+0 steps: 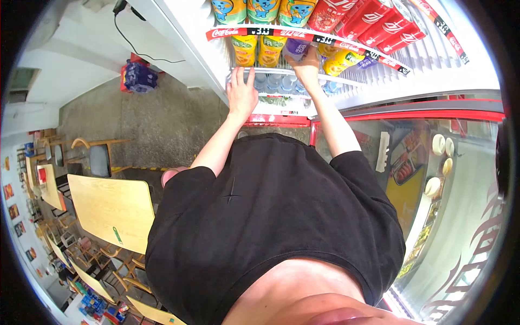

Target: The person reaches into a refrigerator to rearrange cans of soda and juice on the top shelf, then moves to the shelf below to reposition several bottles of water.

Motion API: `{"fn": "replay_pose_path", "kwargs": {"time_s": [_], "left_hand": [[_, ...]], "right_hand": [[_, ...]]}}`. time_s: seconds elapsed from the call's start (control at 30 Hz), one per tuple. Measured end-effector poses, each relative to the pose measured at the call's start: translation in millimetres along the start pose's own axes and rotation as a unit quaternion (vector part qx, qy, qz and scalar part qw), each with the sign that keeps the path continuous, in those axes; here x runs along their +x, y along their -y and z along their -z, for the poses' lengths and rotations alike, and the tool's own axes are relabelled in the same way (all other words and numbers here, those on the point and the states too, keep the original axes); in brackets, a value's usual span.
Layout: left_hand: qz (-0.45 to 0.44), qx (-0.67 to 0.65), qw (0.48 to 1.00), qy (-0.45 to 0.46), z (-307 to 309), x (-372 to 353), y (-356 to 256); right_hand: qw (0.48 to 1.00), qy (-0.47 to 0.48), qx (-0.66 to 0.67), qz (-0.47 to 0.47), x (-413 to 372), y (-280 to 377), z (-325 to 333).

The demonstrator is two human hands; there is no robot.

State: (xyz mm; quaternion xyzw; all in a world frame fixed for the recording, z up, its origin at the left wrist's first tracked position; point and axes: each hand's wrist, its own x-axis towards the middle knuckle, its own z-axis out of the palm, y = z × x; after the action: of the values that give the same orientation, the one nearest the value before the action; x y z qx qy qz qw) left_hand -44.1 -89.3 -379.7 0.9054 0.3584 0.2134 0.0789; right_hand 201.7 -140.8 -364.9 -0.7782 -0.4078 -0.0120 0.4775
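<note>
From the head view, the purple-labelled bottle [296,47] is best handled with fingers around its sides and kept upright, clear of the yellow bottles [270,51] beside it and below the red-and-white price strip [292,33]. Light bracing at the white shelf edge [281,71] would help steadiness without pushing the shelf.

The purple-labelled bottle lies right at the fingers of the right hand [307,67], which are curled up against it; whether they pinch it cannot be told. It is to the right of the left hand [241,96], whose fingers are spread, holding nothing visible, with their tips at the shelf edge.
</note>
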Motion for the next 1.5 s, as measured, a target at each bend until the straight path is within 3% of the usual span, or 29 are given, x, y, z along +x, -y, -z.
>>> {"fn": "replay_pose_path", "kwargs": {"time_s": [0.43,0.47,0.57,0.67,0.77,0.87,0.9,1.0,1.13,1.23,1.5], "left_hand": [[-0.006,-0.009,1.000,-0.016,1,1,-2],[-0.003,-0.002,1.000,-0.010,1,1,-2],[-0.009,-0.015,1.000,-0.011,-1,1,-1],[-0.022,-0.026,0.999,-0.007,4,2,-1],[-0.020,-0.021,0.999,-0.015,1,1,-1],[-0.034,-0.041,0.998,-0.025,5,3,-3],[-0.032,-0.047,0.998,-0.024,10,4,-6],[-0.036,-0.047,0.998,-0.023,6,3,-4],[-0.049,-0.034,0.998,-0.026,9,3,-4],[-0.053,-0.034,0.998,-0.022,11,3,-4],[-0.048,-0.031,0.998,-0.026,5,3,-1]], "right_hand": [[0.999,0.006,-0.033,-0.006,-26,-4,8],[0.999,0.030,-0.025,-0.038,-30,-5,9],[0.996,-0.062,0.004,0.064,-56,-7,15],[0.995,-0.081,0.050,-0.002,-82,2,39],[0.988,-0.143,-0.003,-0.051,-101,-16,61],[0.976,-0.210,-0.031,-0.041,-91,-24,86],[0.975,-0.206,-0.047,-0.066,-87,-30,91],[0.972,-0.218,-0.089,-0.018,-62,-47,103],[0.984,-0.152,-0.088,-0.040,-39,-51,114],[0.988,-0.136,-0.033,-0.062,-33,-55,108],[0.984,-0.134,-0.072,-0.089,-35,-56,89]]}}
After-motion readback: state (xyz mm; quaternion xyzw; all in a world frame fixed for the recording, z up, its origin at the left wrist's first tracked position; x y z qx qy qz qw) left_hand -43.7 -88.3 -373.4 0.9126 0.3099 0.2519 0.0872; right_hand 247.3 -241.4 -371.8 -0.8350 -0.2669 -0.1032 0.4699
